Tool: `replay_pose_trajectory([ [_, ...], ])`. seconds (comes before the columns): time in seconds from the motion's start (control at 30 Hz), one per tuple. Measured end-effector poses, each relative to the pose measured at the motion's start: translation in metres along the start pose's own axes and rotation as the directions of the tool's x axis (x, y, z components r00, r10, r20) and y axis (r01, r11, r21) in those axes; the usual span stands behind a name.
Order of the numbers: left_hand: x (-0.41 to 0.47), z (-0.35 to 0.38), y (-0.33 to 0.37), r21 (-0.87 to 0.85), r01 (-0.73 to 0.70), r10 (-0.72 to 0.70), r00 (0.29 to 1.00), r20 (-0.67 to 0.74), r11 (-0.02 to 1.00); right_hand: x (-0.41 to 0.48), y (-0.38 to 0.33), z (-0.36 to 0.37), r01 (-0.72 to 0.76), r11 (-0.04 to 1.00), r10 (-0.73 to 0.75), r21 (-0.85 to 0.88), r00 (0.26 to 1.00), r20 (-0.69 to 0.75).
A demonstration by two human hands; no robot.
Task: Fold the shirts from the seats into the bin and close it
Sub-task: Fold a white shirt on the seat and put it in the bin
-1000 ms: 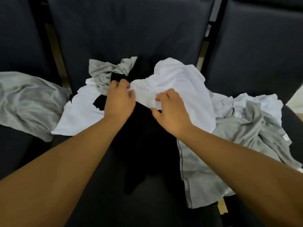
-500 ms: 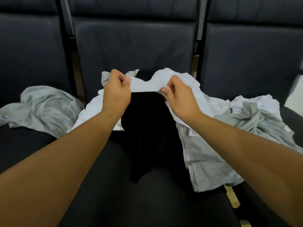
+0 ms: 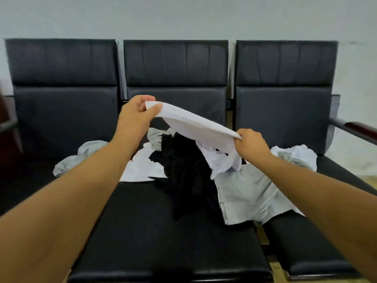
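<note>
1. Pinches the white shirt [image 3: 193,124] by its 10 o'clock end in the left hand [image 3: 136,114].
2. Grips its 4 o'clock end in the right hand [image 3: 252,142].
3. Holds its long axis stretched 10-to-4 above the clothes pile [image 3: 183,170] on the middle seat [image 3: 163,231].

A plain, pale grey-blue wall [image 3: 183,17] fills the top of the view, and it has a faint dark mark [image 3: 355,42] near its upper right part. At the right edge there is an armrest [image 3: 356,127] with a dark red-brown top on a grey metal bar. At the left edge stands a piece of dark reddish furniture [image 3: 6,123], only partly seen and blurred. Low on the right, a strip of light tan floor [image 3: 367,179] shows.
</note>
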State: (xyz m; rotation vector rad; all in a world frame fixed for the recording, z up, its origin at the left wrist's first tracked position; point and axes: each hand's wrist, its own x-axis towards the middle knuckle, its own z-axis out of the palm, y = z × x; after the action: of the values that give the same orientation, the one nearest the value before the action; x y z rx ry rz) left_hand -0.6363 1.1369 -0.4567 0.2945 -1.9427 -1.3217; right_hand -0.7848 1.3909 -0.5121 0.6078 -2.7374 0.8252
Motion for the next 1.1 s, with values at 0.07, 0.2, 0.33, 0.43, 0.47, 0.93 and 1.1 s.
replay_pose_trajectory([
  [0.07,-0.012,-0.015,0.007,0.272,-0.128,0.093,0.986,0.140,0.954,-0.007,-0.014,-0.022,0.008,0.986,0.001,0.165,0.998,-0.058],
  [0.2,-0.030,-0.032,0.025,0.509,-0.223,0.159,0.973,0.168,0.832,-0.025,-0.074,-0.080,0.088,0.841,0.020,0.534,0.981,-0.192],
  [0.33,-0.041,-0.046,0.062,0.055,-0.007,0.005,0.999,0.034,0.998,-0.045,-0.116,-0.129,0.224,0.779,-0.127,0.585,0.971,-0.203],
  [0.43,-0.056,-0.061,0.095,-0.596,0.220,-0.269,0.963,0.007,0.772,-0.053,-0.115,-0.141,0.185,0.868,-0.208,0.460,0.978,-0.001],
  [0.47,-0.059,-0.066,0.101,-0.643,0.244,-0.321,0.947,-0.003,0.726,-0.056,-0.109,-0.141,0.171,0.904,-0.210,0.391,0.976,0.060],
  [0.93,-0.073,-0.110,0.097,-0.023,0.241,-0.239,0.935,-0.263,0.970,-0.079,-0.091,-0.140,0.084,0.961,-0.121,0.264,0.984,0.127],
  [1.1,-0.074,-0.098,0.111,0.075,0.263,-0.257,0.963,-0.082,0.962,-0.079,-0.135,-0.150,0.073,0.846,-0.149,0.527,0.983,0.104],
])
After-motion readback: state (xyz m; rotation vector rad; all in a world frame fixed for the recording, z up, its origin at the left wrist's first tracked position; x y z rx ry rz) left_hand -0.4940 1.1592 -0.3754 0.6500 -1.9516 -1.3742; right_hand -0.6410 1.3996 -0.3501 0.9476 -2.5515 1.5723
